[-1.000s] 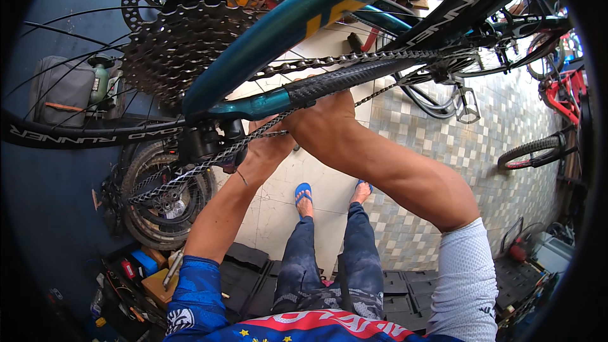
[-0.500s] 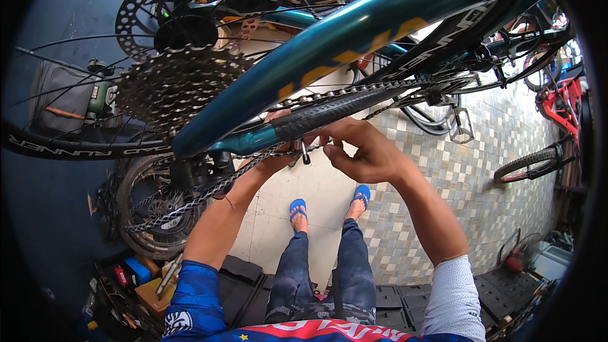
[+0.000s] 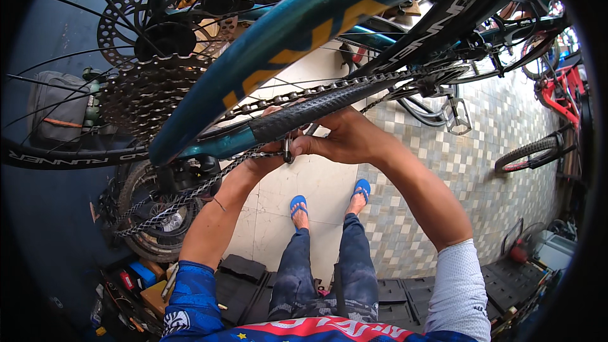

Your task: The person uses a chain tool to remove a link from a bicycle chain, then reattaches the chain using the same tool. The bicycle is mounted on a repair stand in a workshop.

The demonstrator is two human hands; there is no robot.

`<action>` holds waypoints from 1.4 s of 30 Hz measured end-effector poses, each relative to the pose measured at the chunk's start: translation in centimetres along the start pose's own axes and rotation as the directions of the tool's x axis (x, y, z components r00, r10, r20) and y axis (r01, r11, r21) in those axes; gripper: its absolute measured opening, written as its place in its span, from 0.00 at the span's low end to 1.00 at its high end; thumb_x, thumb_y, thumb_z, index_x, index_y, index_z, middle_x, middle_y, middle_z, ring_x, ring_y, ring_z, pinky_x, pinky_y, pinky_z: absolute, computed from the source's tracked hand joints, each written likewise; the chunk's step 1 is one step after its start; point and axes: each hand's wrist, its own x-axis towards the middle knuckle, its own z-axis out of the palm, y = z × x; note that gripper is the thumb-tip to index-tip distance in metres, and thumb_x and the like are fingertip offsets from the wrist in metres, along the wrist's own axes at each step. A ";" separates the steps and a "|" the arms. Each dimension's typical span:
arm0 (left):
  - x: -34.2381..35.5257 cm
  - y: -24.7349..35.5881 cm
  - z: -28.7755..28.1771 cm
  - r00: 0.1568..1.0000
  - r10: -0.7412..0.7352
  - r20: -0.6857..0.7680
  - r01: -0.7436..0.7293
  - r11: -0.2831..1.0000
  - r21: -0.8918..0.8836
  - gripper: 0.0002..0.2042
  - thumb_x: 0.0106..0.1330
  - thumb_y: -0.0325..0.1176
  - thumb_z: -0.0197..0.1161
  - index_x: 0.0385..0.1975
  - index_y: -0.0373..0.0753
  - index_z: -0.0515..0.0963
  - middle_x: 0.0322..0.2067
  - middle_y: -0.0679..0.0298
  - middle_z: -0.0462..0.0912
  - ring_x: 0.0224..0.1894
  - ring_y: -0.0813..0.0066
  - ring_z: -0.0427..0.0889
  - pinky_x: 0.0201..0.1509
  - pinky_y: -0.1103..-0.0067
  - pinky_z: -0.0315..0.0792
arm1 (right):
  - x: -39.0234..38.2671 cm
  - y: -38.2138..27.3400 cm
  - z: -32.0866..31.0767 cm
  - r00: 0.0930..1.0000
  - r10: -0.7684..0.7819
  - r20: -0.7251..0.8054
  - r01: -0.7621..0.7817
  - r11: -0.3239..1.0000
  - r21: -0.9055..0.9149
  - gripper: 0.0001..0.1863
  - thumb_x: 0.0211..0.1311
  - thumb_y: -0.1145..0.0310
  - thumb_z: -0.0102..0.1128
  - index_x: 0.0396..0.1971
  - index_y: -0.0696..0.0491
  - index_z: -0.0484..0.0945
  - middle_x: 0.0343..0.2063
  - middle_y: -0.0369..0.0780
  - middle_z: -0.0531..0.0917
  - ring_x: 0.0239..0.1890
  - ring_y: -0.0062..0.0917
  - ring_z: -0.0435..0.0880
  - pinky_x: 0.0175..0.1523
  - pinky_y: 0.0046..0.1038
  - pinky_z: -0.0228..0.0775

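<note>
A bicycle with a teal frame (image 3: 285, 44) spans the upper view, its rear cassette (image 3: 149, 98) at left. The lower run of the chain (image 3: 180, 206) hangs below a black carbon-patterned guard (image 3: 316, 109) on the frame tube. My left hand (image 3: 263, 163) is at this chain run, closed around a small metal tool (image 3: 287, 149), its fingers mostly hidden behind the tube and chain. Just right of it, my right hand (image 3: 339, 139) is closed, with thumb against the chain beside the tool. What its fingers grip is hidden behind the tube.
A brake disc (image 3: 120, 25) and spoked wheel lie left of the frame. A grey bag (image 3: 57, 107) stands by the dark wall. Below are another wheel (image 3: 149, 240) and a box of tools (image 3: 136, 285). A red bicycle (image 3: 557, 101) stands at far right.
The bicycle's rear has shifted left and slightly nearer in view. My right hand has moved left, its thumb now close against the small tool, and my left hand has moved slightly left.
</note>
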 end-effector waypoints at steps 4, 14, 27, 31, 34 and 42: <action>-1.0 -0.1 0.2 0.987 -0.077 0.141 0.041 0.969 0.245 0.23 0.62 0.30 0.68 0.58 0.38 0.72 0.44 0.63 0.81 0.45 0.75 0.83 0.47 0.79 0.76 | 0.5 0.7 0.7 0.998 0.066 -0.007 -0.065 0.997 0.034 0.14 0.65 0.59 0.70 0.44 0.52 0.86 0.41 0.40 0.86 0.44 0.32 0.85 0.52 0.34 0.78; -0.8 0.5 1.5 0.876 -0.466 0.122 0.472 0.779 -0.414 0.19 0.66 0.45 0.63 0.50 0.38 0.76 0.47 0.67 0.79 0.48 0.76 0.80 0.55 0.76 0.76 | 0.9 0.0 0.9 0.986 0.159 -0.044 -0.155 0.984 0.085 0.09 0.66 0.64 0.69 0.39 0.53 0.87 0.37 0.39 0.84 0.39 0.31 0.86 0.46 0.30 0.79; -1.1 1.5 3.2 0.893 -0.443 -0.075 0.399 0.858 -0.322 0.11 0.71 0.31 0.61 0.48 0.36 0.74 0.48 0.64 0.79 0.53 0.79 0.77 0.56 0.78 0.72 | 2.2 2.3 2.4 0.964 -0.168 -0.206 0.088 0.932 -0.350 0.18 0.61 0.59 0.67 0.48 0.52 0.84 0.43 0.45 0.85 0.45 0.40 0.85 0.51 0.39 0.76; -1.8 1.3 3.5 0.827 -0.561 -0.041 0.513 0.782 -0.355 0.11 0.69 0.28 0.61 0.49 0.36 0.76 0.52 0.62 0.79 0.54 0.76 0.77 0.57 0.75 0.71 | 1.9 0.5 2.6 0.966 0.018 -0.259 -0.101 0.945 -0.313 0.21 0.54 0.53 0.70 0.42 0.52 0.86 0.34 0.44 0.87 0.39 0.41 0.86 0.46 0.38 0.78; -2.1 1.0 2.6 0.908 -0.413 0.074 0.412 0.911 0.030 0.17 0.74 0.30 0.53 0.61 0.35 0.68 0.58 0.57 0.74 0.62 0.71 0.72 0.65 0.70 0.67 | 2.5 -0.7 3.5 0.954 0.031 -0.300 -0.160 0.895 -0.416 0.19 0.51 0.52 0.70 0.35 0.52 0.87 0.28 0.43 0.86 0.34 0.42 0.86 0.42 0.39 0.78; -3.4 0.3 2.0 0.958 -0.270 0.100 0.144 0.750 0.646 0.14 0.65 0.26 0.64 0.51 0.40 0.80 0.48 0.62 0.83 0.47 0.66 0.83 0.54 0.72 0.75 | 2.8 0.8 4.8 0.941 -0.048 -0.336 -0.161 0.810 -0.564 0.11 0.52 0.61 0.66 0.30 0.53 0.82 0.28 0.46 0.84 0.33 0.44 0.85 0.41 0.40 0.77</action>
